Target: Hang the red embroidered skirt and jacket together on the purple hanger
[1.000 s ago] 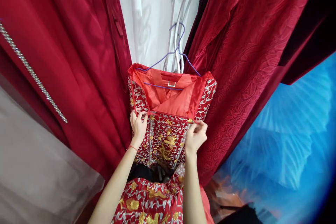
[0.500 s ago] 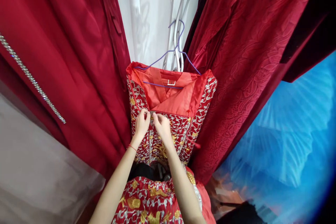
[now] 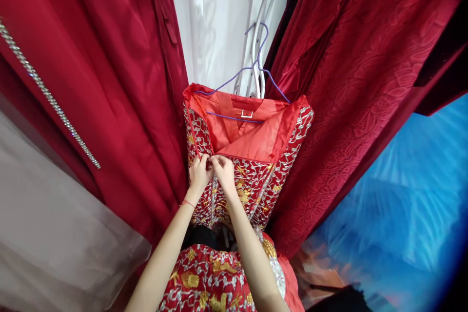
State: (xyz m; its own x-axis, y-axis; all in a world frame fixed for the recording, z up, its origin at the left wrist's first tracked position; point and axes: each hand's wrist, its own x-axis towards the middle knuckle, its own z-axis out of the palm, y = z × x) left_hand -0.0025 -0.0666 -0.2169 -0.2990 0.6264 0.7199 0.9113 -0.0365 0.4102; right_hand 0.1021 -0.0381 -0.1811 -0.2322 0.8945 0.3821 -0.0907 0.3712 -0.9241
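A red jacket embroidered in gold and silver (image 3: pixel 252 175) hangs on a purple wire hanger (image 3: pixel 256 66), its orange-red lining showing at the open collar. My left hand (image 3: pixel 199 175) and my right hand (image 3: pixel 224 171) are pressed together at the jacket's front edge just below the collar, on the left side. Both pinch the fabric there between fingertips. A thin red string circles my left wrist. Below my arms lies more red embroidered cloth (image 3: pixel 215 278) with a black band (image 3: pixel 199 236) across it.
Dark red gowns hang close on both sides: a smooth one with a rhinestone strap (image 3: pixel 47 92) on the left, a textured one (image 3: pixel 351 87) on the right. White garments and white hangers (image 3: pixel 219 19) hang behind. Pale tulle (image 3: pixel 54 239) fills the lower left, blue fabric (image 3: pixel 402 204) the lower right.
My right hand left the jacket's right front edge and crossed over to meet my left hand at the left front edge. The view has shifted slightly.
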